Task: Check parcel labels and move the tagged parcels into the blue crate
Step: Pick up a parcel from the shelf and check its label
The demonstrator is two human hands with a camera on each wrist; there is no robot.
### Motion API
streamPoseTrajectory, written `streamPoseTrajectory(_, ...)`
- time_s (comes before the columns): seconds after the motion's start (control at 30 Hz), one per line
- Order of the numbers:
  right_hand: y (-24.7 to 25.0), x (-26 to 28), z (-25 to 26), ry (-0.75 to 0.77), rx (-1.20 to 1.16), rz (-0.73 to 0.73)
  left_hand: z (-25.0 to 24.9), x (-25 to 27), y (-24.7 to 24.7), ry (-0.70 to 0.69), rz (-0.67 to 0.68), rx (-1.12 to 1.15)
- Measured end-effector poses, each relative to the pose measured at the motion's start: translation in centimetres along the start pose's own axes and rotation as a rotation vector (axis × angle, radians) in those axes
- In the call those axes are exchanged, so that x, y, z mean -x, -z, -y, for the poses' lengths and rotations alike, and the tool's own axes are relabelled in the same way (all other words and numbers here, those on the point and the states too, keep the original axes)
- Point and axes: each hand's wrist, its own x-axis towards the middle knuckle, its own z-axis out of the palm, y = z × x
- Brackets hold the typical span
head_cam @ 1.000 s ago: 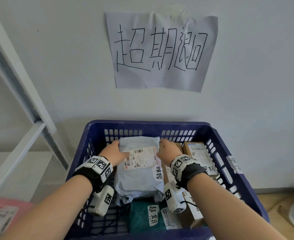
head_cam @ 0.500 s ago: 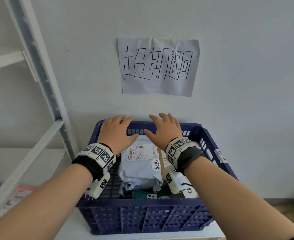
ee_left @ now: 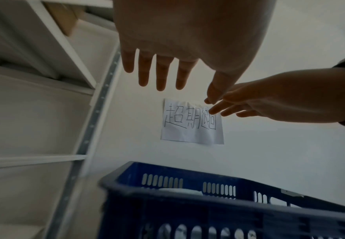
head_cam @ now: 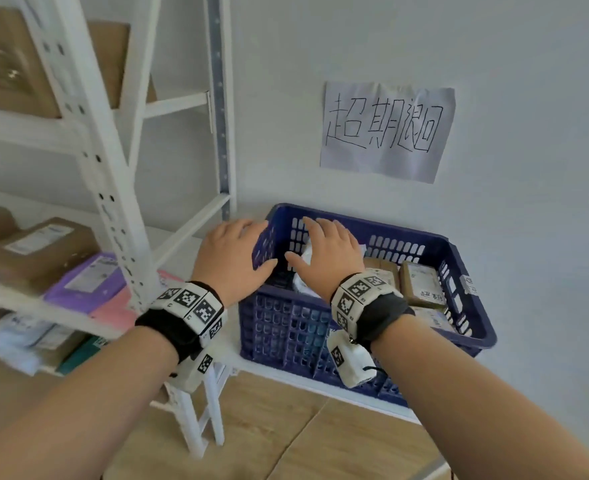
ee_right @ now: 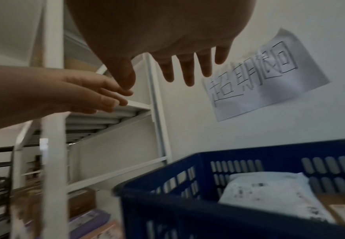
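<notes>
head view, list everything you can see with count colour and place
blue crate: one, dark blue, on a white ledge by the wall
grey parcel: one, pale grey, inside the crate
brown boxes: at least two, right side of the crate
paper sign: one, white, handwritten, on the wall
shelf rack: one, white, left
shelf parcels: several, brown, purple, pink
left hand: one, open, empty
right hand: one, open, above the crate
</notes>
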Motion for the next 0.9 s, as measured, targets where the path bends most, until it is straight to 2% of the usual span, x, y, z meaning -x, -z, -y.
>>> streamPoseTrajectory(0.17, -1.1, 2.2, 7.2, 0.168, -0.033, 0.016, 4.8, 6.3, 3.5, 0.154, -0.020, -0.084)
streamPoseTrajectory(0.47, -3.2, 3.3, 21.7, 0.384, -0.106, 0.064, 15.4, 15.1, 10.7, 0.360, -0.070, -0.169)
streamPoseTrajectory(0.9, -10.1, 5.5, 48.1, 0.513, -0.216, 0.134, 36.3, 30.0, 23.0, 0.558, -0.100, -0.288)
